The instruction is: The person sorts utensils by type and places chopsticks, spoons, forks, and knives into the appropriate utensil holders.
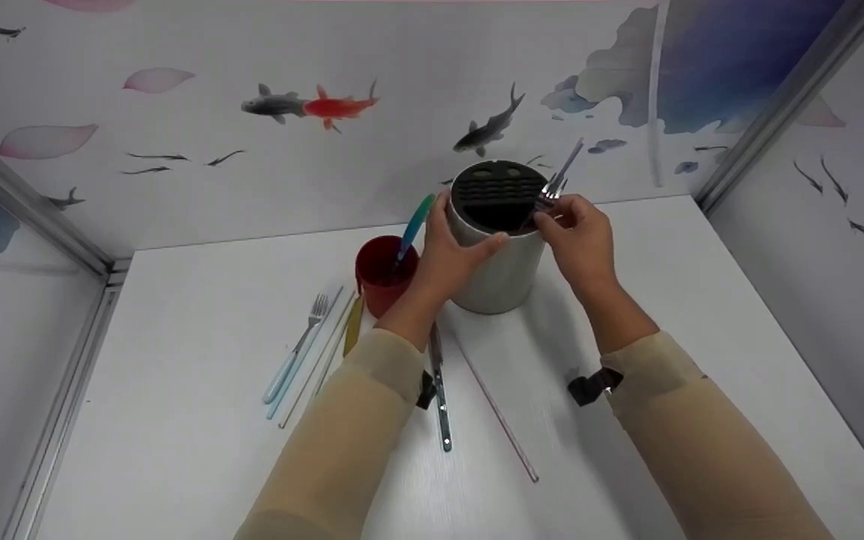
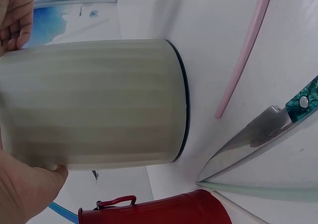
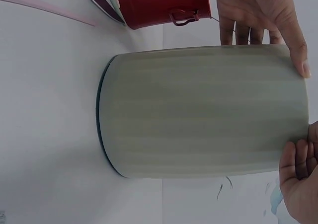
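A grey-green cylindrical utensil holder [image 1: 493,274] with a dark slotted lid [image 1: 499,187] stands upright on the table. My left hand [image 1: 447,255] grips its left side, the thumb near the rim and the other fingers round the far side. At the right of the rim, my right hand [image 1: 582,232] has curled fingers and pinches a fork [image 1: 550,192] with its tines up. A thin pale purple stick [image 1: 571,156] rises beside the tines. The fork's lower part is hidden by the hand and holder. In the right wrist view the right fingers [image 3: 300,159] touch the holder's top edge.
Left of the holder stands a red cup [image 1: 381,296] with a blue-green handle [image 1: 417,221] sticking out. A light blue fork [image 1: 298,349], several thin sticks [image 1: 319,360] and a yellow utensil [image 1: 353,326] lie nearby. A knife [image 1: 441,397] and pink stick [image 1: 499,416] lie in front.
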Available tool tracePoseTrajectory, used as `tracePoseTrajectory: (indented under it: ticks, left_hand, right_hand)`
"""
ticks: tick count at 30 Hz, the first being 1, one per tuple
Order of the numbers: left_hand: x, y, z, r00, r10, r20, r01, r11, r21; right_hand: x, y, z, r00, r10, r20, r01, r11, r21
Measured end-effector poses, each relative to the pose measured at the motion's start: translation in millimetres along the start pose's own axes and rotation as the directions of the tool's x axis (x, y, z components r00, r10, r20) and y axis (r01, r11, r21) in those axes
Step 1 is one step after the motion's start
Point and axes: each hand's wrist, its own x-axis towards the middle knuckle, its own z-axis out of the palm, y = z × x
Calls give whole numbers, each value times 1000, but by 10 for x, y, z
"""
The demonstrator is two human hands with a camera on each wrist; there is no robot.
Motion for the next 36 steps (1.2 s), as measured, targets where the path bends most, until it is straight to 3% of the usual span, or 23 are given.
tracePoseTrajectory:
  ticks: [7, 31, 36]
  left_hand:
    - [-4, 4, 2, 1000, 5, -2, -5, 1000, 2]
    - [-13, 23, 24, 1000, 18, -18, -18, 1000, 10]
    - [-17, -18, 48, 998, 46, -37, -47, 999, -3]
  right_hand:
    - [-52, 29, 33, 999, -43, -20, 44, 998, 33]
    - [-95, 44, 13, 999, -38, -1, 38, 996, 82]
    - [-168, 53, 17, 1000, -26, -9, 27, 983, 181]
